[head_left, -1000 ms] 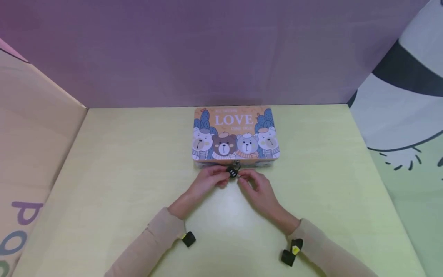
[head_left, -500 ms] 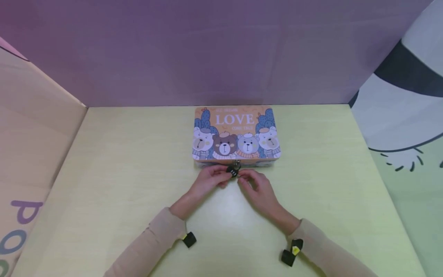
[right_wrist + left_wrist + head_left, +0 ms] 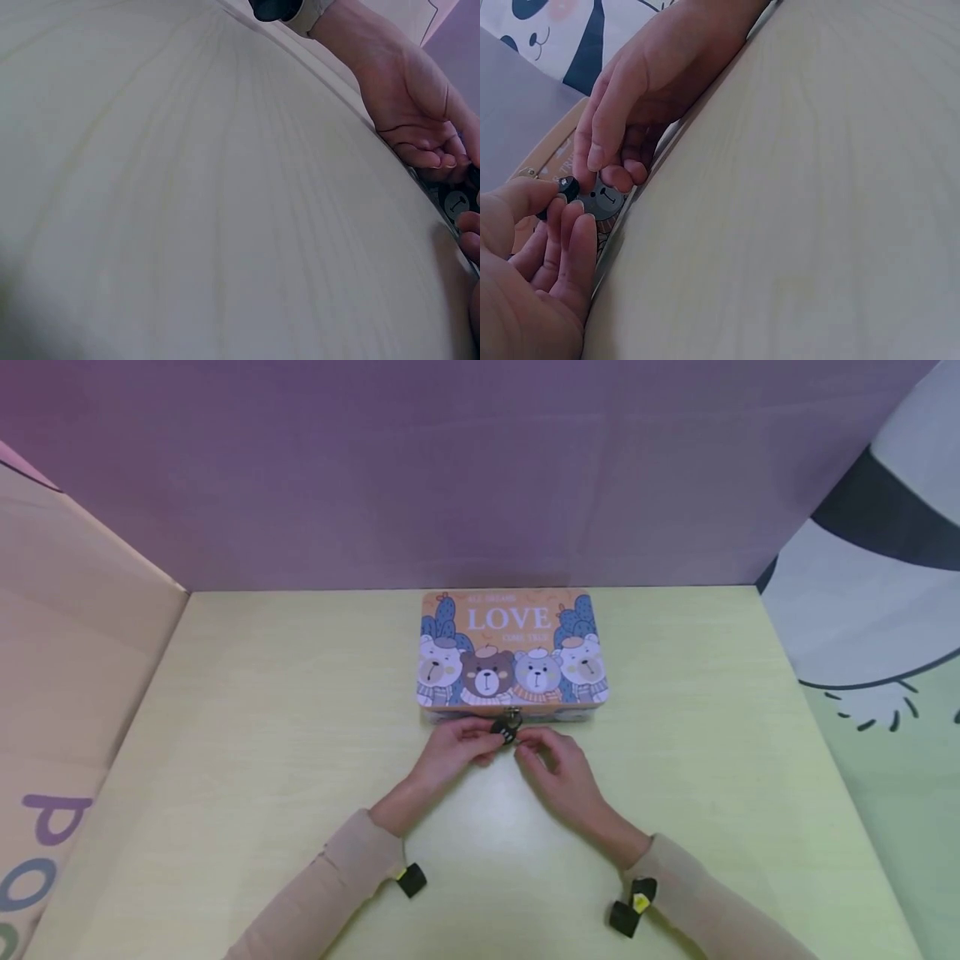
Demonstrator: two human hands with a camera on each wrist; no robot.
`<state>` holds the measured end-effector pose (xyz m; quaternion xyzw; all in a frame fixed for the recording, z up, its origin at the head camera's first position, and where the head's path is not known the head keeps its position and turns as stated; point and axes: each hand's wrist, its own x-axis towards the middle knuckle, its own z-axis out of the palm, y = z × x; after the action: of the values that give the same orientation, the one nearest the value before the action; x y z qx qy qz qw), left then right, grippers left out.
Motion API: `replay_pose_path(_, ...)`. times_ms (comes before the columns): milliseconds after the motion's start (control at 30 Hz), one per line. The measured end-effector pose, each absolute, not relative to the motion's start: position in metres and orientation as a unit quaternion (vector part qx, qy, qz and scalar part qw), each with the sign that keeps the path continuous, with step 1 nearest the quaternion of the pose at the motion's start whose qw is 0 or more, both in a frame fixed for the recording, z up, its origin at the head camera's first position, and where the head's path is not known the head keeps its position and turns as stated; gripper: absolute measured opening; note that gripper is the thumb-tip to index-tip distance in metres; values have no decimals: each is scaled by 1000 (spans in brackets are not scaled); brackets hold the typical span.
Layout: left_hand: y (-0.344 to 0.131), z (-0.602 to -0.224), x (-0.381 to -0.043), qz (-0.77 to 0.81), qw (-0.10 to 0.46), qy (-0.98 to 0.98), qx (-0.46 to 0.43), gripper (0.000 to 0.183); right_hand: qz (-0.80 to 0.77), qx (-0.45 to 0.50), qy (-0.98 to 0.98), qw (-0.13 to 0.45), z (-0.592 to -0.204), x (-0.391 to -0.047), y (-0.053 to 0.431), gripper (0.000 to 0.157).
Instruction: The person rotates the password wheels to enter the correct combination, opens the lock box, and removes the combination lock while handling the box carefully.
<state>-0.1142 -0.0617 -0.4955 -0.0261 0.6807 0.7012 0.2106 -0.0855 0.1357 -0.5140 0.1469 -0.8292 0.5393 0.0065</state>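
A small black combination padlock with white marks hangs at the metal latch on the front of a tin box. The lid is down and printed with bears, cacti and the word LOVE. My left hand pinches the padlock from the left between thumb and fingers. From the other side, my right hand brings bent fingers to the padlock. In the left wrist view, its index fingertip is right at the padlock; its thumb tip sits a little apart. The right wrist view cuts off most of the lock.
The box stands at the back of a pale wooden table, close to a purple panel. Printed panels flank both sides. Small black cameras are worn at the beige cuffs.
Both hands keep their places at the padlock. It turns slightly in the left fingers between the oldest frame and now; the box stays still.
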Motion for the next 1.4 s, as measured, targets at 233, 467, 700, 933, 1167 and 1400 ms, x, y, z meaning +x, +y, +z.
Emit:
replay_pose_path(233, -61, -495, -114, 699, 203, 684, -46, 26, 548, 146, -824, 5, -515, -86, 136, 18)
replay_pose_path(467, -61, -495, -114, 700, 197, 684, -49, 26, 535, 148, -832, 11, -513, -86, 135, 18)
replay_pose_path(700, -60, -491, -114, 697, 199, 687, -56, 26, 534, 150, -832, 19, -514, -86, 135, 19)
replay_pose_path(933, -62, -493, -115, 697, 213, 682, -51, 28, 533, 144, -834, 9, -512, -86, 135, 18)
replay_pose_path(1167, -62, -493, -115, 697, 215, 683, -44, 29, 531, 150, -834, 16, -513, -86, 135, 19)
replay_pose_path(1400, -62, -491, -115, 698, 220, 680, -51, 30, 536, 151, -830, 15, -514, -86, 136, 19)
